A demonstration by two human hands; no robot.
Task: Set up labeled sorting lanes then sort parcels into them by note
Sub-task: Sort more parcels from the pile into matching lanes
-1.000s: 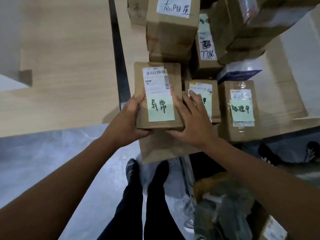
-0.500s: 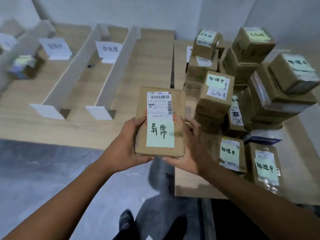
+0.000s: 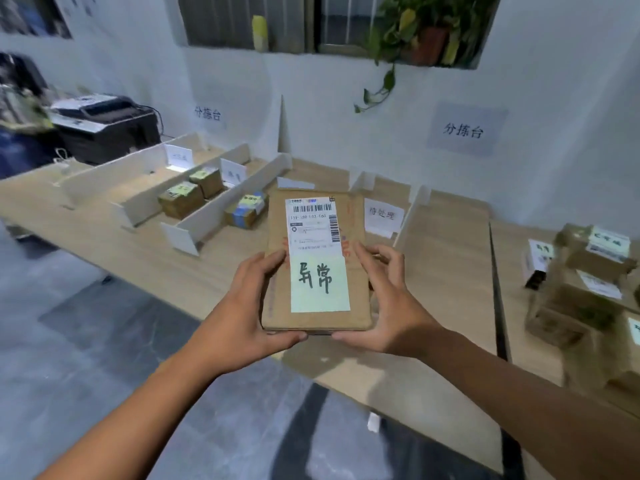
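Observation:
I hold a flat brown cardboard parcel [image 3: 353, 244] in front of me over the table's near edge. It carries a white shipping label and a pale green note with black handwriting. My left hand [image 3: 242, 313] grips its left edge and bottom corner; my right hand [image 3: 391, 299] grips its right edge. Behind it, white divider strips [image 3: 214, 209] form lanes on the wooden table [image 3: 446, 271]. White lane labels [image 3: 382, 216] stand at the lanes' far ends. Two small boxes [image 3: 190, 192] sit in one lane and a blue-and-brown box [image 3: 247, 209] in the lane to its right.
A pile of unsorted cardboard parcels [image 3: 585, 289] with notes fills the table's right end. A black printer [image 3: 104, 126] stands at the far left. The wall behind bears paper signs [image 3: 464, 129], and a potted plant [image 3: 415, 32] hangs from the window sill. Grey floor lies at the lower left.
I have lifted the parcel off the pile and carried it left toward the lanes. My view has risen from the pile to the lanes and the wall.

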